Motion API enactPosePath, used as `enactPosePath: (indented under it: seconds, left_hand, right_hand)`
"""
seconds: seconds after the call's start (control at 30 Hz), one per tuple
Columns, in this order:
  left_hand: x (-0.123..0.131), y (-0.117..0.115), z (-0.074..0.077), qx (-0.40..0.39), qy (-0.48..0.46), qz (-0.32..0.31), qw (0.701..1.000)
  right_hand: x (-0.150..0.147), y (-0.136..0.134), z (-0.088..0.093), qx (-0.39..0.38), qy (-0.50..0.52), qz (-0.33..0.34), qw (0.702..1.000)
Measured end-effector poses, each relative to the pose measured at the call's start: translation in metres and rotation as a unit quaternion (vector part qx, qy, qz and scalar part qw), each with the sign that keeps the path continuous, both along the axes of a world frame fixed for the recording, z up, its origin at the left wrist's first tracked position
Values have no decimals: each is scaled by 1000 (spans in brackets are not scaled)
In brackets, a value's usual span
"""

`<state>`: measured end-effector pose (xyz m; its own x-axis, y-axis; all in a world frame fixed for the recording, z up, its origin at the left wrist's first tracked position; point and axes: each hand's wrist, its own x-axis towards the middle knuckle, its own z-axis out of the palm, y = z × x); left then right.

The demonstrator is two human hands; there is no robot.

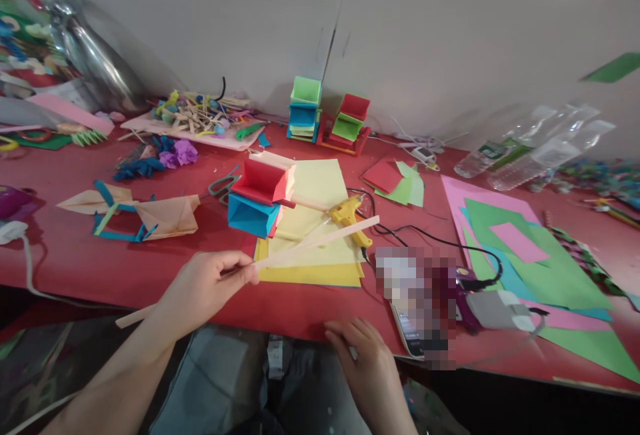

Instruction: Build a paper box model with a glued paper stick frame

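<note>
My left hand (203, 291) pinches a long, narrow peach paper strip (350, 229) between thumb and fingers, above the table's front edge. One end of the strip slants up to the right; the other shows past my wrist. My right hand (367, 361) is low at the table edge, fingers stretched out, apparently holding nothing. Beyond the strip are folded paper boxes, one red (260, 181) and one blue (253, 215), beside a yellow glue gun (347, 211). Both rest about yellow paper sheets (323, 275). Grey-green-handled scissors (223, 185) lie partly hidden behind the boxes.
To the left lies a peach-and-blue paper piece (167, 216). A phone (410, 335) and a power adapter (495, 310) with cables lie right. Further out are stacked paper boxes (303, 111), plastic bottles (555, 148), coloured sheets (565, 275) and a metal kettle (95, 55).
</note>
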<state>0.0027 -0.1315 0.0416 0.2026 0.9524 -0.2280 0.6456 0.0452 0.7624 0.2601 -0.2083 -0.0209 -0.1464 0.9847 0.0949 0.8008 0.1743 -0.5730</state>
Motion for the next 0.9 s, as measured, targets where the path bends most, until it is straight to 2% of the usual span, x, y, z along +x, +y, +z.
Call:
enactPosePath:
  seconds: [0.2,0.4,0.47,0.6,0.67,0.83,0.9]
  left_hand:
    - [5,-5,1,-22,7,-9,1000]
    - [11,-6,-2,-24,3,-21,999]
    - [12,-6,-4,-25,1,-26,999]
    - [12,-6,-6,-24,0,-25,999]
    - [12,-6,-6,-23,-1,-26,999]
    - [16,-7,-4,-26,2,-24,999]
    - [17,-8,-4,-25,-3,-26,999]
  right_hand:
    - [-14,8,-11,7,-31,-1,999]
    - [-19,13,-9,1,-48,17,999]
    - [-15,14,-5,3,-8,1,1000]
    - [-2,14,5,-17,110,-86,990]
    - [1,13,7,-36,129,-98,986]
    - [-7,10,1,-46,50,3,998]
    - [-12,10,-4,-28,4,20,999]
